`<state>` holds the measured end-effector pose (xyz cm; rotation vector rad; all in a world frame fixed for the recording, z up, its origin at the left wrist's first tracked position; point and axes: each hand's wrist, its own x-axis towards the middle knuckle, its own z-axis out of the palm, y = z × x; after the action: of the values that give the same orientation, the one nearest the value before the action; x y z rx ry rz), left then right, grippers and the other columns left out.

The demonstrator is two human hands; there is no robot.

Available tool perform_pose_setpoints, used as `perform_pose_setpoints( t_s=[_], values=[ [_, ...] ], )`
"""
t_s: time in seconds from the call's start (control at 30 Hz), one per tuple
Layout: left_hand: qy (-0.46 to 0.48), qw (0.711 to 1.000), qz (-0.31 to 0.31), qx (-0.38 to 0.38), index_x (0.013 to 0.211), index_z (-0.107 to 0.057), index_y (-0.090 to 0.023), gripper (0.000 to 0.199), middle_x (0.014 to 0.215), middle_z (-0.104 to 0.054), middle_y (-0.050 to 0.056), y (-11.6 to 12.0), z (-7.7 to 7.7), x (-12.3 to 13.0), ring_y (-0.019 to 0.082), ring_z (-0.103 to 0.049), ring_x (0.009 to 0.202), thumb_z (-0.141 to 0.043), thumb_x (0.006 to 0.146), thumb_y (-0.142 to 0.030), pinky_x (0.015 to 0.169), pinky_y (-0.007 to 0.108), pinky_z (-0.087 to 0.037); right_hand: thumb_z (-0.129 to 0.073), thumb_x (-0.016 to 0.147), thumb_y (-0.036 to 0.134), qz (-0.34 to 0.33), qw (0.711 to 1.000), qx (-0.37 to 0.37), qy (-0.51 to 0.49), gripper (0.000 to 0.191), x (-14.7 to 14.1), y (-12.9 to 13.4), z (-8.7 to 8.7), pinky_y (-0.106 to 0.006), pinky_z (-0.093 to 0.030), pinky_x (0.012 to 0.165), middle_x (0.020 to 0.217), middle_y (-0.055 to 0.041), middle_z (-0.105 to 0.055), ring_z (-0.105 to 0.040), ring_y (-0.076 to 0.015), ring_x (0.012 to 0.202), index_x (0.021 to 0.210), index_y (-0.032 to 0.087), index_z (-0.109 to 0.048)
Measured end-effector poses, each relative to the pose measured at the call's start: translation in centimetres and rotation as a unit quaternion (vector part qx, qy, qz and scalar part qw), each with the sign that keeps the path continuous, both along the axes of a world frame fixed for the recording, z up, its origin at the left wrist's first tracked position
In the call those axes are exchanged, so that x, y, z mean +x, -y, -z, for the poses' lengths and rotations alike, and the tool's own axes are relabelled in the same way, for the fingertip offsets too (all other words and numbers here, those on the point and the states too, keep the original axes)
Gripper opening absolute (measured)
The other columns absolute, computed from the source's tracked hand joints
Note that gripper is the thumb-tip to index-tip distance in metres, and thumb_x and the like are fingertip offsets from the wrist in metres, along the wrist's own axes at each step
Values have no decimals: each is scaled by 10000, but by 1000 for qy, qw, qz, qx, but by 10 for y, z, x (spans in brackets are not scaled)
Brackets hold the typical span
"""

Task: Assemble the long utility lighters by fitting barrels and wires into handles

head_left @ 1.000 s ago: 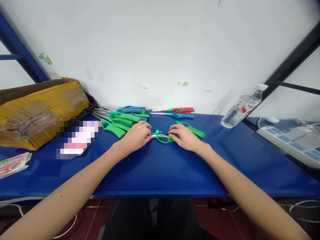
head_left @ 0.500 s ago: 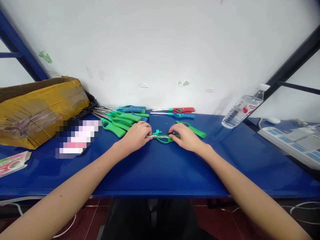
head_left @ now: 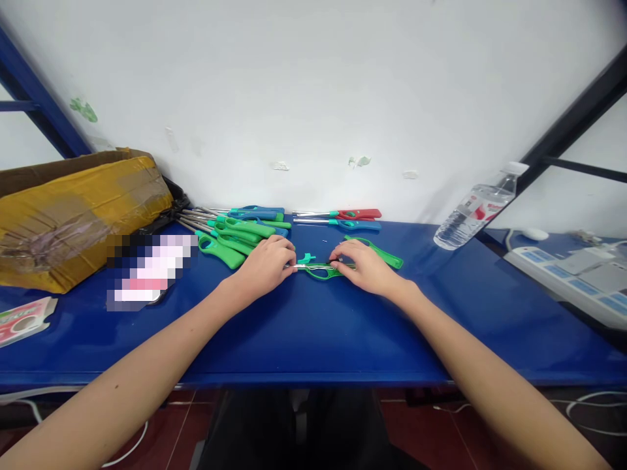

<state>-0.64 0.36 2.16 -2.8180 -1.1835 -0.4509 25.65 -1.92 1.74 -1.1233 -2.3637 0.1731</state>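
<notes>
An opened long-reach lighter (head_left: 318, 274) with a green handle shell lies crosswise between my hands on the blue table. My left hand (head_left: 267, 264) is closed on its thin metal tube, near the tip side. At the handle, my right hand (head_left: 367, 266) pinches a small black part (head_left: 334, 260), partly hidden by the fingers. Just behind the tube sits a small teal trigger-like piece (head_left: 307, 258). A loose green handle half (head_left: 385, 254) rests behind and beyond my right hand.
Several green and blue lighters (head_left: 245, 228) are heaped at the left, with a taped cardboard box (head_left: 88, 222) and a blurred phone-like object (head_left: 151, 274) nearby. A red lighter (head_left: 360, 214) and a blue lighter (head_left: 360, 225) lie by the wall. A water bottle (head_left: 473, 212) and a power strip (head_left: 568, 281) stand right.
The view has shifted very slightly. Both hands stay at the lighter with the same grip, and the right fingers and black part have moved only a little.
</notes>
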Motion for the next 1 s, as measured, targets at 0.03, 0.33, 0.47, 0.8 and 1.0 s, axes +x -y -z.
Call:
perform_pose_setpoints(
  t_s=[0.03,0.33,0.47,0.8,1.0],
  values=[
    [0,1000,0,2,856,-728,-180,101,1078,-678,106,0,0,0,301,-571,1129,-667,879,-258,955,432,-475,-548,933,227,-2,1000,-5,-1,129,1,0,-2,-425,-500,890,980,-70,-724,-627,-244,972,955,218,-675],
    [3,1000,-2,3,852,-724,-175,88,1047,-676,102,1,1,1,302,-563,1108,-672,876,-242,952,435,-473,-556,902,200,-14,997,-68,-21,160,2,7,-15,-391,-516,859,984,-58,-757,-674,-218,920,953,215,-707],
    [3,1000,-3,3,855,-728,-179,88,1054,-676,98,1,1,1,303,-560,1117,-670,876,-242,954,434,-473,-588,888,221,-13,995,-92,-41,139,2,8,-17,-384,-523,860,988,-55,-762,-684,-221,922,932,218,-720],
    [-1,1000,-8,0,861,-736,-172,89,1054,-680,105,2,-2,1,311,-570,1133,-685,874,-244,977,452,-469,-615,886,208,-42,994,-94,-35,154,3,8,-16,-393,-518,852,963,-55,-765,-668,-221,907,946,237,-754],
    [-10,1000,-16,1,908,-744,-182,111,1066,-686,100,6,-7,1,324,-563,1144,-692,869,-271,961,458,-474,-586,910,208,-32,996,-81,-31,175,2,7,-15,-387,-514,857,983,-49,-766,-671,-216,921,972,236,-748]
  ],
)
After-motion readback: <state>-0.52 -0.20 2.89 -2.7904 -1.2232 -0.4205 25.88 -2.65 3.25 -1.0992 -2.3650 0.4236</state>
